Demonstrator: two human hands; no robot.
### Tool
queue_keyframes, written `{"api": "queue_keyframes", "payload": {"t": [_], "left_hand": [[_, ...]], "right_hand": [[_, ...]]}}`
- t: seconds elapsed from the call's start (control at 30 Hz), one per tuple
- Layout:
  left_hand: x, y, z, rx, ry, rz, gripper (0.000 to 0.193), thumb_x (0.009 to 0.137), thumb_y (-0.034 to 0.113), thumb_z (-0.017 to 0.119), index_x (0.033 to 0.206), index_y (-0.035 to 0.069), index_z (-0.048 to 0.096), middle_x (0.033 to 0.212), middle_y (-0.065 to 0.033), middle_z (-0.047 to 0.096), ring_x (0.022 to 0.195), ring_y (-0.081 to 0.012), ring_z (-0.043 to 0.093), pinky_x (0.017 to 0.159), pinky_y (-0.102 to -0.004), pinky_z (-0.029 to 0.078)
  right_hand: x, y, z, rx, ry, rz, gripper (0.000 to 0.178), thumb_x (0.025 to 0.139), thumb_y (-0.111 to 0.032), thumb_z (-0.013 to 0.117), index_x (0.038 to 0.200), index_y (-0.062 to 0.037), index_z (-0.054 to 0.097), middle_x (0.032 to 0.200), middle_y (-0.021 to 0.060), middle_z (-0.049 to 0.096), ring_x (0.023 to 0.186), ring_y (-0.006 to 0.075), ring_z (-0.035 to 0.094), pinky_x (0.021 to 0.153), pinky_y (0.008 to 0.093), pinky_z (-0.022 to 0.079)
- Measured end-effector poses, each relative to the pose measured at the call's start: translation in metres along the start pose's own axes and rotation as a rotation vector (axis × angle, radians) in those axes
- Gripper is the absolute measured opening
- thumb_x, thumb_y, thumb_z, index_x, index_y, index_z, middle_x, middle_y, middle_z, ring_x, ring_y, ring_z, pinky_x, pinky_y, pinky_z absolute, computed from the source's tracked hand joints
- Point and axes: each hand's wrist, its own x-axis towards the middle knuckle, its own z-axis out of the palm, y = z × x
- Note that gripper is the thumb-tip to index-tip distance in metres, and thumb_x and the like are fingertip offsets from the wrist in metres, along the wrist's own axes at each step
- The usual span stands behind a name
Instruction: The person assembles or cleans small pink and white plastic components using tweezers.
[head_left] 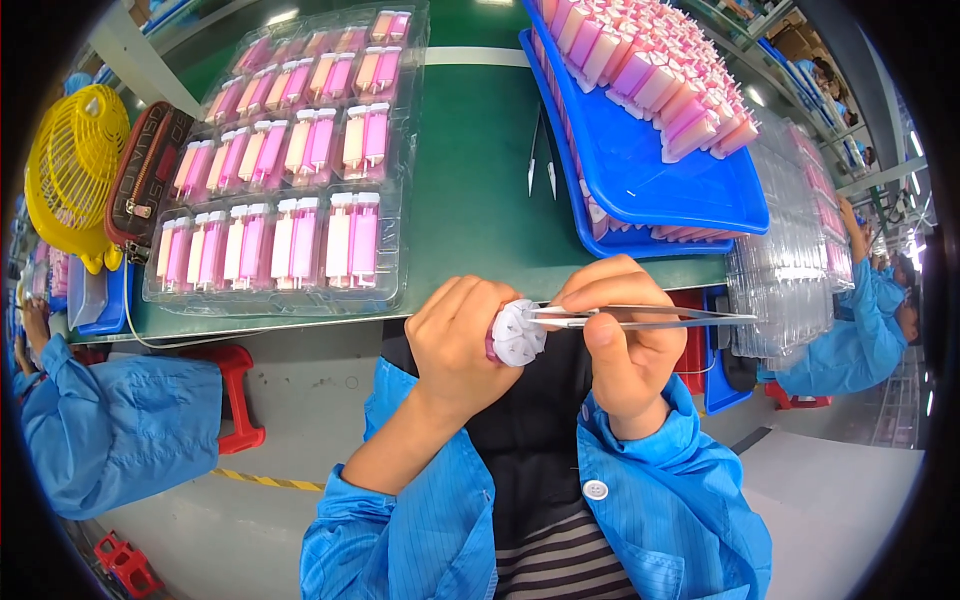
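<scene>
My left hand (452, 345) is closed around a bunch of white-ended pink pieces (518, 334), held in front of the bench edge. Their white ends face right and fan out like petals, while my fingers hide most of the pink bodies. My right hand (630, 345) pinches a pair of metal tweezers (700, 317) between thumb and fingers. The tweezer tips point left and reach the white ends; whether they grip anything there is too small to tell.
Clear plastic trays (400, 230) of paired cream and pink pieces lie at left on the green bench (470, 170). Stacked blue trays (680, 205) hold many pink pieces at right. Tweezers (533, 165) lie between. A yellow fan (75, 165) and pouch (150, 180) stand far left. Co-workers sit either side.
</scene>
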Motion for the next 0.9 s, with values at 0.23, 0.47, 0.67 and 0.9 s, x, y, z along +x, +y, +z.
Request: {"api": "queue_keyframes", "payload": {"t": [0.23,0.47,0.67,0.9], "left_hand": [[-0.0007,-0.0004,-0.0014,-0.012,-0.009,-0.007,0.021,0.062,0.003,0.076,0.074,0.004,0.059,0.065,-0.0083,0.056,0.057,-0.0269,0.057,0.051,-0.0337,0.043],[-0.0013,-0.0008,-0.0021,0.007,-0.025,0.000,0.022,0.061,0.003,0.077,0.074,0.004,0.059,0.065,-0.0084,0.056,0.057,-0.0268,0.057,0.051,-0.0339,0.043],[-0.0021,-0.0011,-0.0006,0.003,-0.020,0.003,0.023,0.061,0.003,0.077,0.074,0.005,0.058,0.065,-0.0085,0.056,0.057,-0.0270,0.057,0.051,-0.0339,0.042],[-0.0004,-0.0017,-0.0022,0.082,-0.030,0.037,0.024,0.062,0.005,0.078,0.074,0.004,0.058,0.065,-0.0088,0.056,0.056,-0.0277,0.057,0.050,-0.0344,0.043]], "right_hand": [[-0.0004,0.0048,0.0024,0.016,0.004,0.003,0.009,0.087,-0.003,0.066,0.093,0.0039,0.065,0.089,0.0154,0.065,0.078,0.0195,0.062,0.066,0.0277,0.050],[-0.0017,0.0052,0.0021,0.016,0.003,0.025,0.008,0.088,-0.003,0.065,0.092,0.0044,0.065,0.088,0.0150,0.065,0.077,0.0183,0.062,0.066,0.0270,0.050],[-0.0021,0.0050,0.0028,0.032,0.022,0.029,0.007,0.088,-0.001,0.065,0.091,0.0047,0.064,0.087,0.0145,0.064,0.076,0.0175,0.062,0.065,0.0260,0.051],[0.0041,-0.0007,0.0020,-0.064,-0.045,0.023,0.006,0.088,0.001,0.064,0.091,0.0050,0.064,0.086,0.0141,0.064,0.074,0.0170,0.061,0.064,0.0258,0.050]]}}
